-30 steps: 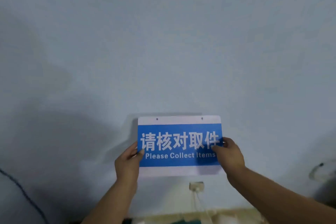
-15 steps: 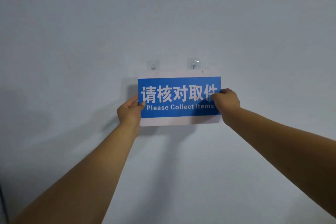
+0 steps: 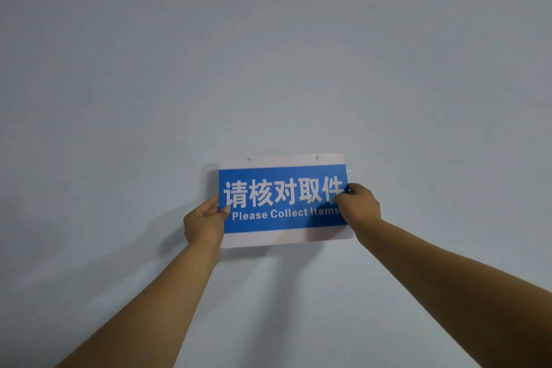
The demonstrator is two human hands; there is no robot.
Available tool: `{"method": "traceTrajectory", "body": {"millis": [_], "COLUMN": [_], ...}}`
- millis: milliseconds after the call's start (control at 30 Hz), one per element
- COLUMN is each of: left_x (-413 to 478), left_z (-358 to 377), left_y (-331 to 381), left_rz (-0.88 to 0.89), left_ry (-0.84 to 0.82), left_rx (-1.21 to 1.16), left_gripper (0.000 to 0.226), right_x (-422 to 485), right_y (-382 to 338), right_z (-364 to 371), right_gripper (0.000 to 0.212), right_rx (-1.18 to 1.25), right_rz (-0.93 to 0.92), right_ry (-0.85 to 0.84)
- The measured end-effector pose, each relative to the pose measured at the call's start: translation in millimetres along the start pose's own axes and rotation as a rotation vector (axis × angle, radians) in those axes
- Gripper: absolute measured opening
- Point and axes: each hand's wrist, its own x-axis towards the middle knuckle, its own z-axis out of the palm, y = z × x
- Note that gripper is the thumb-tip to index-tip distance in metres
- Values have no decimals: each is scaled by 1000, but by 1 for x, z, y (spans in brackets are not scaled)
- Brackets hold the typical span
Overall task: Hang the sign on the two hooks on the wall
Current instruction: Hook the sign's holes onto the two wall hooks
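Head camera looks almost straight at a plain, pale grey-blue wall point(image 3: 268, 54), and the sign point(image 3: 283, 224) is held flat against it, a little below the middle of the view. It is a wide rectangle with rounded corners, slightly tilted so that its right end sits higher than its left. A broad blue band fills most of its face, bordered above and below by pale, whitish strips. On the blue band runs a row of large white Chinese characters, and under them, in smaller white letters, the words "Please Collect Items". Two small holes pierce the top pale strip, one point(image 3: 249, 159) toward the left end of the sign and one point(image 3: 317, 157) toward the right; both show as small dark dots. The hooks cannot be made out around the sign.

The left hand point(image 3: 204, 224) grips the sign's left edge at about mid-height, thumb over the blue face just beside the first character and fingers behind the panel. The right hand point(image 3: 358, 206) pinches the right edge level with the last character, thumb and fingertips closed on the front and covering the end of the English line. Both bare forearms reach up to the sign from the lower corners of the view. A soft shadow falls on the wall below and to the left of the sign.
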Motion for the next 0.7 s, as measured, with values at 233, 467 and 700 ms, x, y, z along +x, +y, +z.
{"method": "traceTrajectory", "body": {"millis": [233, 467, 700], "left_x": [30, 31, 28], "left_z": [17, 13, -4], "left_y": [-4, -15, -19], "left_rz": [19, 25, 14], "left_ry": [14, 35, 71], "left_rx": [26, 97, 129], "left_gripper": [35, 33, 32], "right_x": [30, 25, 18], "right_y": [-1, 18, 22], "right_z": [10, 13, 21], "right_gripper": [20, 20, 21], "right_rx": [-8, -38, -75], "right_rz": [-4, 30, 2], "right_ry": [12, -27, -57]}}
